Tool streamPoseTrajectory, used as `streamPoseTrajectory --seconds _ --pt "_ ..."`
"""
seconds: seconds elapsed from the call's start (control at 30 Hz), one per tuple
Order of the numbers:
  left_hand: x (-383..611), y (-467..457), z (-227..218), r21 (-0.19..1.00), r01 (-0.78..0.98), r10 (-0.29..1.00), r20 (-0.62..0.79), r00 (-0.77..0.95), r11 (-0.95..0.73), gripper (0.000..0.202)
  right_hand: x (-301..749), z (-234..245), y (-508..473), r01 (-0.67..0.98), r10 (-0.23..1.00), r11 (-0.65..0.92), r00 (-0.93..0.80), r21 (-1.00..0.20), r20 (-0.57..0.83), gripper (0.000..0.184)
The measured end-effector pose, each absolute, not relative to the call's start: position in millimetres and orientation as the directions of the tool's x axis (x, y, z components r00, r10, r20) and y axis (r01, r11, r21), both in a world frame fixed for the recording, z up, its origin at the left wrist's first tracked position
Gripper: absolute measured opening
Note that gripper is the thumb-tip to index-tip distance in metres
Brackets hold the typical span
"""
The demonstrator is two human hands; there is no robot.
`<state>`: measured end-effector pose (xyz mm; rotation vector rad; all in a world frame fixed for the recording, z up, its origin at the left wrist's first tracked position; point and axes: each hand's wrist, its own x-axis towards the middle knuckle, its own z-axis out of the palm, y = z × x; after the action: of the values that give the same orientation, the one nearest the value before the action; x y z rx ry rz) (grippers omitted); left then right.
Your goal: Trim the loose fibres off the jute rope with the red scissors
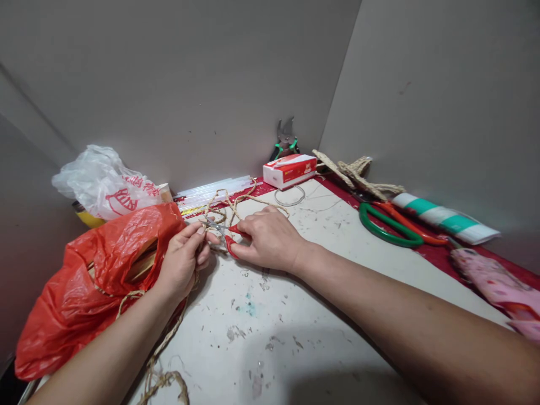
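Jute-coloured twine (165, 377) is trailing off the near edge of the worktop (304, 337) and running up under the left forearm toward the middle. The worktop's pale surface is showing flecks and stains.

By the left edge, a red plastic bag (84, 287) is slumping open, with flat wooden pieces showing inside. The left hand (181, 261) is resting against that bag, fingers closed and pinching the twine between thumb and fingertips.

The right hand (270, 239) is lying just beside it, nearer the middle of the worktop, closed around the red handles of the small scissors (228, 243). The blades are pointing toward the left hand and meeting the twine right at the left fingertips. How far the blades are parted cannot be told.

Beyond both hands, the twine is looping loosely toward the far edge. A white plastic bag (105, 180) with red print is sitting behind the red one, and clear sticks (215, 191) are lying along the far edge.

At the far corner, a red-and-white box (290, 170) is lying with a wire ring (290, 196) just in front of it. Green-handled pliers (286, 140) are leaning on the wall behind.

Along the right edge, large scissors (392, 225) with green and orange handles, a striped roll (442, 219) and a frayed rope bundle (358, 174) are lying close together.
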<state>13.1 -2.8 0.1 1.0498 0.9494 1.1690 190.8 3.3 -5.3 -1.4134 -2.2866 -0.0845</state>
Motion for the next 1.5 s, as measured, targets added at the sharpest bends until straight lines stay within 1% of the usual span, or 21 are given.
streamPoseTrajectory --seconds 0.23,0.33,0.43,0.5,0.63,0.7,0.87,1.03,1.2,1.3,1.43,1.5 --pt "13.4 -2.4 -1.3 0.967 -0.247 0.991 -0.036 0.127 0.067 0.024 192.4 -5.4 6.9 0.863 0.857 0.468 -0.391 -0.190 0.334 0.032" --pt "12.8 -1.7 -1.5 0.964 -0.259 0.991 -0.031 0.129 0.064 0.027 193.3 -6.0 8.1 0.870 0.873 0.438 -0.352 -0.226 0.337 0.033" --pt "11.8 -0.5 -1.4 0.965 -0.260 0.995 -0.013 0.103 0.040 0.023 193.6 -6.5 7.7 0.879 0.888 0.392 -0.285 -0.272 0.360 0.034" --pt "11.0 0.3 -1.4 0.967 -0.255 0.997 0.004 0.081 0.017 0.020 193.1 -6.5 6.6 0.872 0.878 0.406 -0.289 -0.272 0.383 0.033" --pt "10.8 0.5 -1.6 0.966 -0.257 0.996 -0.008 0.088 0.030 0.020 191.4 -6.2 4.2 0.850 0.851 0.472 -0.370 -0.233 0.372 0.030" --pt "11.6 -0.2 -1.3 0.966 -0.256 0.997 -0.017 0.078 0.036 0.021 191.1 -6.2 3.6 0.850 0.840 0.487 -0.394 -0.200 0.373 0.032" --pt "13.4 -1.7 0.1 0.963 -0.269 0.999 -0.016 0.034 0.025 0.020 191.5 -5.8 3.5 0.868 0.834 0.483 -0.414 -0.120 0.366 0.037" --pt "13.0 -0.5 0.8 0.944 -0.328 0.999 -0.034 0.016 0.037 0.023 190.3 -1.6 2.8 0.875 0.845 0.480 -0.440 -0.068 0.302 0.038" --pt "12.1 0.8 -1.0 0.944 -0.327 0.999 -0.047 0.016 0.050 0.022 189.1 2.6 2.4 0.877 0.851 0.481 -0.460 -0.023 0.256 0.035" --pt "11.6 1.3 -2.3 0.949 -0.313 0.999 -0.040 0.023 0.045 0.022 189.1 1.0 2.7 0.874 0.852 0.483 -0.457 -0.047 0.256 0.035" --pt "11.8 1.9 -3.3 0.956 -0.292 1.000 -0.027 0.011 0.029 0.025 189.9 -4.2 4.0 0.882 0.866 0.448 -0.388 -0.145 0.315 0.035" --pt "12.4 1.8 -3.6 0.960 -0.278 1.000 -0.031 -0.002 0.029 0.027 190.0 -5.9 4.1 0.886 0.870 0.429 -0.353 -0.176 0.344 0.035"
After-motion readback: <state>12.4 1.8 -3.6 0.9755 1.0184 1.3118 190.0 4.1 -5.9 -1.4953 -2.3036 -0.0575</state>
